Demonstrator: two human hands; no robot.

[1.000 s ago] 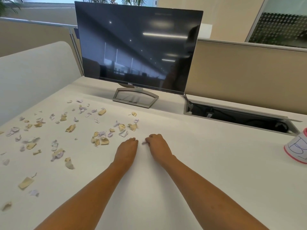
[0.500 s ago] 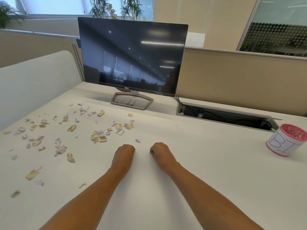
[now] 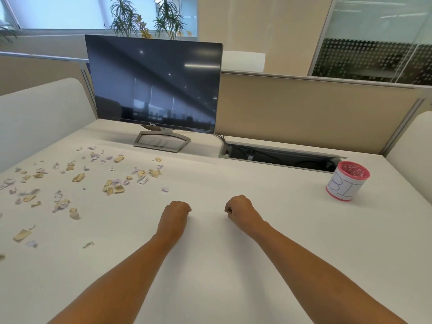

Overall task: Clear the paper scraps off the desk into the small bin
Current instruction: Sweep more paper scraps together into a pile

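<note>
Several tan and pale purple paper scraps (image 3: 113, 188) lie scattered over the left half of the white desk (image 3: 233, 265). One lone purple scrap (image 3: 164, 189) sits just beyond my left hand. My left hand (image 3: 175, 212) and my right hand (image 3: 240, 208) rest on the desk side by side, a little apart, both with fingers curled into fists. Nothing shows inside either fist. The small bin (image 3: 347, 180), a white cup with a red rim and blue lettering, stands at the far right, well away from my right hand.
A dark monitor (image 3: 153, 86) on a grey stand (image 3: 161, 143) stands at the back. An open cable tray (image 3: 278, 155) is cut into the desk behind the bin. Beige partitions (image 3: 304, 113) close off the back, and white side panels (image 3: 39, 113) flank the desk.
Both hands have pulled back toward me and moved apart, curling into fists. The view has tilted up and right, bringing the whole bin into sight.
</note>
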